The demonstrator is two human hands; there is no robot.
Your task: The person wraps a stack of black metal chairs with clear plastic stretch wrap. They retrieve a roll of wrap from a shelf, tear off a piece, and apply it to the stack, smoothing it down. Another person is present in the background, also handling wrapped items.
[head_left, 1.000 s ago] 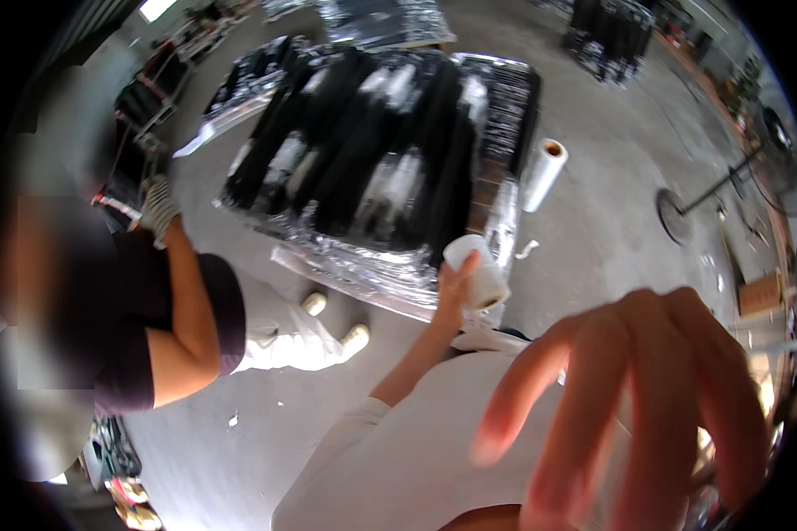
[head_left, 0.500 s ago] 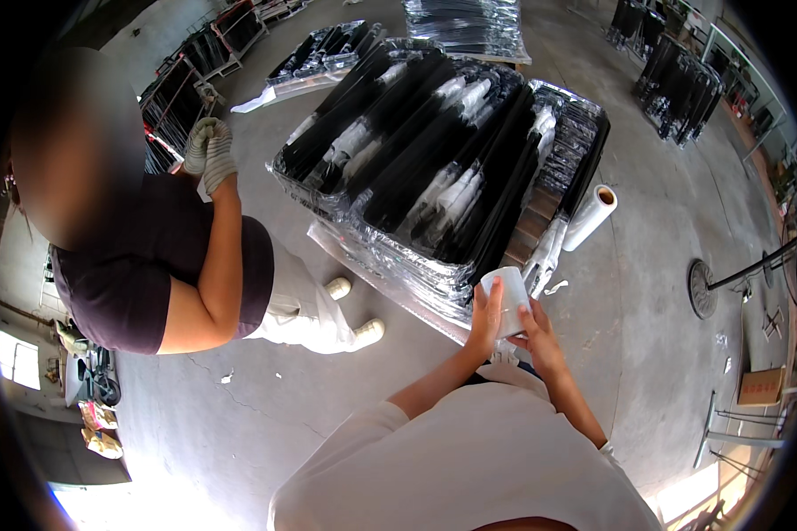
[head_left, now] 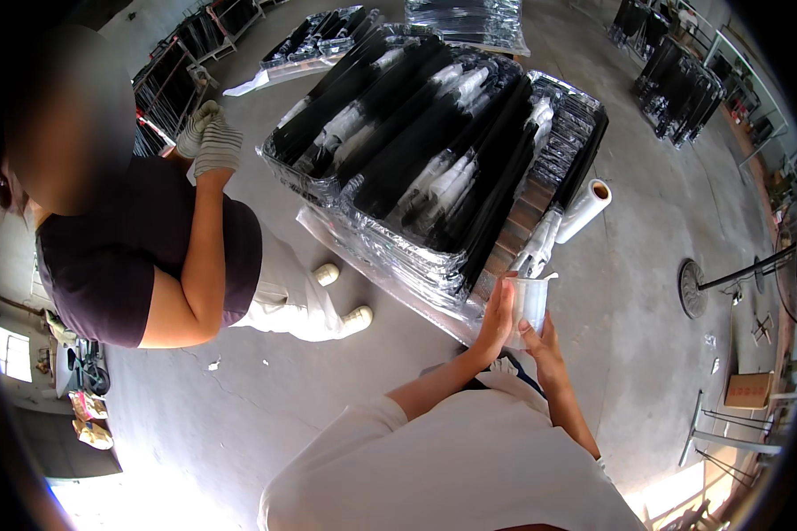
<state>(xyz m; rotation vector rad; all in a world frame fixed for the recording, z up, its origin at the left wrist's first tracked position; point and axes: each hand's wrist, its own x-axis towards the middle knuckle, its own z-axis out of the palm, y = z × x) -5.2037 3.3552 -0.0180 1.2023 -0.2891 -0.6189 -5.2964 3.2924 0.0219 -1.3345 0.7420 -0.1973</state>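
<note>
A short, whitish translucent roll of plastic film (head_left: 530,301) is held in front of my waist, between both hands. My left hand (head_left: 498,320) presses against its left side with the fingers pointing up. My right hand (head_left: 544,343) grips its lower right side, the thumb lying across the front. Just beyond the roll is the near corner of a large pallet load of black bar-like parts (head_left: 429,164), wrapped in clear film with white wrapping on some parts. Crumpled clear film (head_left: 537,248) hangs at the load's right side, right above the roll.
A larger white film roll (head_left: 584,211) leans by the load's right edge. At the left stands a person (head_left: 177,257) with gloved hands (head_left: 211,140) together. Other wrapped stacks (head_left: 465,25) lie behind. To the right are a round metal base with a pole (head_left: 692,288) and a cardboard box (head_left: 749,389).
The roll in my hands has shifted slightly to the right and tilted more upright. The whole view has moved a little, so the load and the other person appear further left and higher.
</note>
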